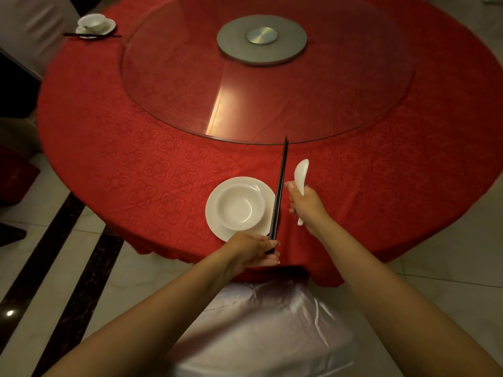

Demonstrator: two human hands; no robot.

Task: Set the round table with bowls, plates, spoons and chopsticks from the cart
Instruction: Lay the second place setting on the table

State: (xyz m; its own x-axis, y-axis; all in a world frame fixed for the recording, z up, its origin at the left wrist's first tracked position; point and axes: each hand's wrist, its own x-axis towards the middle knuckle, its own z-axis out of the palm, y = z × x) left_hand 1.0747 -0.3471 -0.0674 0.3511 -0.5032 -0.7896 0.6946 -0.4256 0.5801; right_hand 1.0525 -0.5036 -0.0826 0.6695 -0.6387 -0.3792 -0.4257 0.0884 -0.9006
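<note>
1. Our left hand (255,250) is closed around the near ends of the black chopsticks (279,194), which run away from it toward the glass turntable (353,104), their tips reaching its edge.
2. Our right hand (304,202) is wrapped around the white spoon (300,174), bowl end rising past the fingers, handle tip showing below the palm.
3. The bowl (241,206) sits in the plate (215,213) just ahead and left of our left hand; the chopsticks cross the plate's right rim, between the plate and our right hand.
4. Across from both hands, far left, another place setting (95,24) already stands on the red tablecloth (109,131).
5. What could go wrong, as we judge it: held only at one end, the chopsticks may splay or roll when released, ending crooked or propped on the plate rim.
6. The spoon could clink into the bowl or slide if we drop it while our right hand is crowded against the chopsticks.
7. Their tips may catch the turntable edge if pushed forward.
8. We read no brand, label or writing; the cloth shows only a woven pattern.
</note>
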